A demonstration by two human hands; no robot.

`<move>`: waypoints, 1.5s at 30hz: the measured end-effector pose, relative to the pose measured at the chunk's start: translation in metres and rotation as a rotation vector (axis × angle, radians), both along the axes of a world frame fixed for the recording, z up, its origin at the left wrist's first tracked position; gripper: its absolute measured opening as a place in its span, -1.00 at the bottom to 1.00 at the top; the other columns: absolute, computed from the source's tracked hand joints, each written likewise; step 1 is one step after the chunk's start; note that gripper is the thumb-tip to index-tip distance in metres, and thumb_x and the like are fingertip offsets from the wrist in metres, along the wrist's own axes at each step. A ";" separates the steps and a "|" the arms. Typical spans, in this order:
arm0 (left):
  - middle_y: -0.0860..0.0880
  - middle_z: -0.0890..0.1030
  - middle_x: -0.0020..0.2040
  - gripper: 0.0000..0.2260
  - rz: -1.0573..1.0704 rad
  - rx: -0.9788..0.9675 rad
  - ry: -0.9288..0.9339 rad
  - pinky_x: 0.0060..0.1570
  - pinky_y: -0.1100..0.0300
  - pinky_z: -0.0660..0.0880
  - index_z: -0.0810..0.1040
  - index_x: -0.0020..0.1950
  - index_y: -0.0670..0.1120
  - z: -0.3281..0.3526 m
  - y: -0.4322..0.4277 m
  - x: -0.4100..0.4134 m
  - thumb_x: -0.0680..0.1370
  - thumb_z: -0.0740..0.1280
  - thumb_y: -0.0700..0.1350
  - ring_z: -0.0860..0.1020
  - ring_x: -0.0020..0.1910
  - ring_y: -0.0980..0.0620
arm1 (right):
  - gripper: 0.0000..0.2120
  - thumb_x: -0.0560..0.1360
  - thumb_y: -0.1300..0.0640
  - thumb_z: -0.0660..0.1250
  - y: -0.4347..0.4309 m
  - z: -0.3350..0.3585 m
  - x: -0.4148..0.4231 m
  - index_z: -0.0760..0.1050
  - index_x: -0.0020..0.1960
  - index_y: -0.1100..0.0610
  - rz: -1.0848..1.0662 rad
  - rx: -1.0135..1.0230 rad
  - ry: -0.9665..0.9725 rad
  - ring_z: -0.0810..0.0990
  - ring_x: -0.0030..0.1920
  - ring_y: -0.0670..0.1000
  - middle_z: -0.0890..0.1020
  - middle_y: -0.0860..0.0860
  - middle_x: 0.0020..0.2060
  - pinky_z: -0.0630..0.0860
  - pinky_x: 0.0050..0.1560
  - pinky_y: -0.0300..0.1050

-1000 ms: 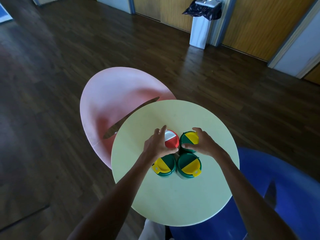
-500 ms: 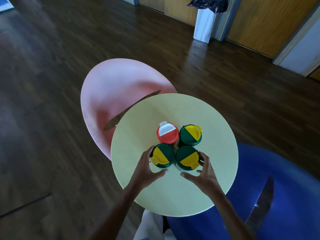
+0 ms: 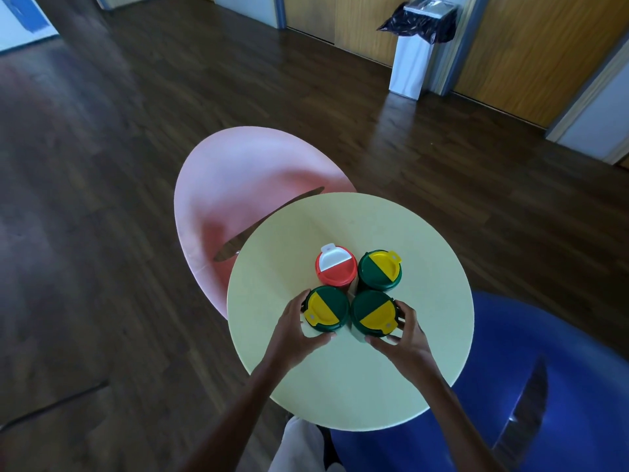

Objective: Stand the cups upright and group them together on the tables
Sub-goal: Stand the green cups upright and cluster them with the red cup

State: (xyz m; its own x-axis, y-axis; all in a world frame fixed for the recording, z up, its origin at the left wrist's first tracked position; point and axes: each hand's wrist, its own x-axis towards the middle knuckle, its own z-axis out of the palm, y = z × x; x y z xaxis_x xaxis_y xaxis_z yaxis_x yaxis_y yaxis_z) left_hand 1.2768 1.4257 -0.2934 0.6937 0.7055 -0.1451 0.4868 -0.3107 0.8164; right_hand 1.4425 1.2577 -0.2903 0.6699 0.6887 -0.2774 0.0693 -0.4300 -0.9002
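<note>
On the pale yellow round table [image 3: 350,386], in the head view, four lidded cups stand upright in a tight square, their long axes vertical and their lids facing the camera. The red-lidded cup [image 3: 336,269] serves as the mark. The far green-lidded cup [image 3: 379,270] stands just beside it on its right. The left green-lidded cup [image 3: 326,310] stands just nearer the person than it. The right green-lidded cup [image 3: 373,313] sits diagonally nearer and to the right. Whether the walls touch is hidden under the lids.

The left hand [image 3: 294,330] grips the left green-lidded cup, fingers curled round its outer wall and thumb round its near side. The right hand [image 3: 403,335] grips the right green-lidded cup in the mirrored way.

Both held cups lie between the hands and the red-lidded cup, so any closing nudge would probably run straight away from the person, toward it. The left hand is the nearer one to it. Grouping on this table looks all but done.

A pink round top [image 3: 238,185] lies beyond and left of the red-lidded cup, and a blue one [image 3: 544,369] lies nearer and to its right.
</note>
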 end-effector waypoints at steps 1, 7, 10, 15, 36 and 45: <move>0.08 0.39 0.35 -0.18 -0.006 0.001 0.005 0.14 0.19 0.49 0.21 0.44 0.05 0.001 0.001 0.000 0.28 0.53 0.09 0.39 0.25 0.16 | -0.26 0.28 0.12 0.56 0.000 -0.001 0.001 0.22 0.32 -0.03 0.007 -0.013 -0.011 0.43 0.25 0.03 0.38 -0.03 0.23 0.55 0.15 -0.07; 0.05 0.36 0.38 -0.07 0.037 -0.019 0.029 0.20 0.13 0.45 0.14 0.49 0.02 0.006 0.007 0.002 0.25 0.49 0.25 0.39 0.27 0.16 | -0.21 0.28 -0.12 0.52 0.002 0.008 0.012 0.22 0.38 0.02 -0.110 -0.055 -0.085 0.44 0.24 0.01 0.41 -0.04 0.22 0.49 0.17 0.04; -0.03 0.33 0.41 -0.12 0.123 0.035 -0.042 0.27 0.13 0.37 0.12 0.50 -0.02 0.025 0.019 0.025 0.32 0.50 0.16 0.35 0.33 0.08 | -0.24 0.32 -0.14 0.49 0.020 0.026 0.034 0.23 0.39 0.05 -0.181 -0.026 -0.170 0.44 0.26 0.07 0.42 0.03 0.27 0.48 0.17 0.05; -0.09 0.20 0.47 -0.05 -0.137 0.225 0.200 0.25 -0.09 0.39 0.06 0.51 0.05 0.048 0.047 0.079 0.26 0.52 0.15 0.28 0.40 -0.12 | -0.08 0.30 -0.18 0.48 0.063 0.047 0.074 0.08 0.48 0.01 0.069 -0.282 -0.327 0.29 0.39 0.16 0.24 0.09 0.43 0.42 0.26 0.17; -0.02 0.37 0.33 -0.21 -0.065 0.192 0.208 0.03 0.02 0.53 0.17 0.45 0.12 0.037 0.051 0.087 0.32 0.50 0.13 0.47 0.22 -0.06 | -0.18 0.27 -0.02 0.56 0.078 0.044 0.090 0.23 0.42 -0.03 0.329 -0.311 -0.371 0.40 0.28 0.12 0.37 0.10 0.28 0.42 0.16 -0.06; -0.10 0.32 0.45 -0.31 -0.059 0.116 0.104 0.20 0.03 0.43 0.09 0.52 -0.03 0.036 0.057 0.074 0.50 0.33 0.12 0.38 0.35 -0.08 | -0.24 0.37 -0.18 0.43 0.068 0.046 0.088 0.17 0.45 -0.07 0.246 -0.299 -0.279 0.42 0.28 0.14 0.32 0.11 0.34 0.48 0.20 0.09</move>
